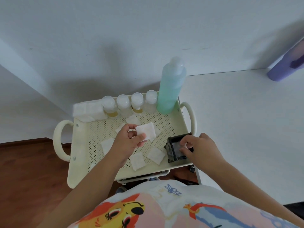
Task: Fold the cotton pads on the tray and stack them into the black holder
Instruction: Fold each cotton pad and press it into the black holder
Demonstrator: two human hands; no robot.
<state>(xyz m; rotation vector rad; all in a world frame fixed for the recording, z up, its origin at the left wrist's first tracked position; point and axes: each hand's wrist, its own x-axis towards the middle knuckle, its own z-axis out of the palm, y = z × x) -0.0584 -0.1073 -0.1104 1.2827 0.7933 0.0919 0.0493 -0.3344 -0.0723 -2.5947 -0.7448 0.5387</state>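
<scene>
Pad [146, 132] pinched between thumb and fingers of left hand [126, 142] above tray [79, 145], right hand [199, 148] closed on holder [174, 149] at tray's right corner, loose pads [155, 155] lying flat beneath the grip.

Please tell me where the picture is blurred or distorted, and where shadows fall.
Head view: wide-angle bending curves the wall lines; the purple object at the top right is smeared; the green bottle looks soft; a broad shadow lies on the wall behind the tray; the left hand appears fairly sharp.
</scene>
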